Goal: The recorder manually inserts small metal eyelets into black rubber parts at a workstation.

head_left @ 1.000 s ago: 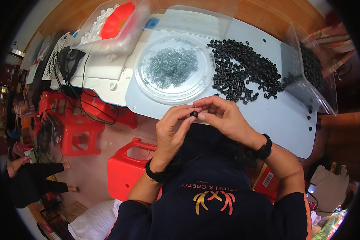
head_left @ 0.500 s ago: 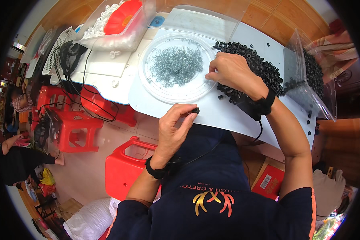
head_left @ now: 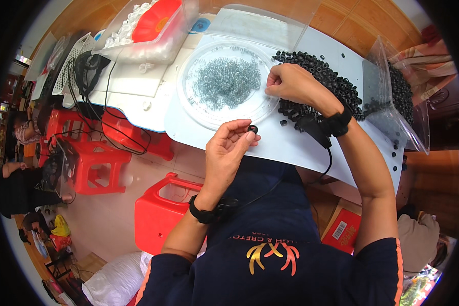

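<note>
Between thumb and fingers, my left hand pinches a small black ring-shaped part, its round hole turned upward, over the table's front edge. My right hand is closed with its fingertips pressed together at the right rim of a round clear tray. Whatever those fingertips hold, if anything, is too small to make out. In the tray lies a heap of tiny shiny metal pieces that look like springs. Beneath and beyond my right hand spreads a pile of black ring parts.
On the right of the table, a clear bin lies tipped with more black parts. A clear box at back left holds white pieces and a red dish. Red stools and black cables are at left.
My left hand has risen slightly toward the tray, and the black ring has turned so its hole shows. My right fingertips have drawn together and shifted slightly right and up.
</note>
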A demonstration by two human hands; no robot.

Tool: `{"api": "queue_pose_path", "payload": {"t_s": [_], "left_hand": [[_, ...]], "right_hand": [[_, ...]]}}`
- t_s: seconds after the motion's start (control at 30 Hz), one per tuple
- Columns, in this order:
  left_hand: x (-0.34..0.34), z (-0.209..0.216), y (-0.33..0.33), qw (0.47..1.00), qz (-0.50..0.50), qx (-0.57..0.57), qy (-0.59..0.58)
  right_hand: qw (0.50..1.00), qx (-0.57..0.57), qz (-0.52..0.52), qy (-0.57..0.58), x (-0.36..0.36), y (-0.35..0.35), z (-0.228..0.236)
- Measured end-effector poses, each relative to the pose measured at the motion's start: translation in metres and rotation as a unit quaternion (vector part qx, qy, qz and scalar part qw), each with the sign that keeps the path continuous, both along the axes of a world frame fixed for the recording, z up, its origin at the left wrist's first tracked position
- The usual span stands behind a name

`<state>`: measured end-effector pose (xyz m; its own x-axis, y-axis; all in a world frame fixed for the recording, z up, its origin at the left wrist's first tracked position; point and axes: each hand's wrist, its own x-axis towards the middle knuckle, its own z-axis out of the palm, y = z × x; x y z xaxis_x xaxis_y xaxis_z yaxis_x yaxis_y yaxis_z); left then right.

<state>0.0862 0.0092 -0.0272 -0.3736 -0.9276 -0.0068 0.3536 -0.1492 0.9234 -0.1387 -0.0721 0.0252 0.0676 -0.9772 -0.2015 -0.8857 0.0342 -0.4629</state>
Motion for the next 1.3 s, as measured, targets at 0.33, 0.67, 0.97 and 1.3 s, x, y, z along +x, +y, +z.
{"api": "queue_pose_path", "payload": {"t_s": [0.33, 0.67, 0.97, 1.3], "left_hand": [[-0.023, 0.008, -0.005, 0.996, -0.042, 0.025, 0.077], [-0.036, 0.013, -0.003, 0.996, -0.082, -0.011, 0.031], [-0.053, 0.0, 0.004, 0.977, -0.205, -0.045, -0.023], [-0.06, -0.011, 0.0, 0.957, -0.29, 0.012, 0.011]], "right_hand": [[0.893, 0.038, -0.029, -0.447, 0.012, 0.082, 0.018], [0.932, -0.327, 0.086, -0.13, 0.007, 0.126, 0.015], [0.959, -0.204, -0.015, -0.195, 0.0, 0.178, 0.006], [0.95, -0.191, -0.175, -0.176, -0.077, 0.191, -0.015]]}}
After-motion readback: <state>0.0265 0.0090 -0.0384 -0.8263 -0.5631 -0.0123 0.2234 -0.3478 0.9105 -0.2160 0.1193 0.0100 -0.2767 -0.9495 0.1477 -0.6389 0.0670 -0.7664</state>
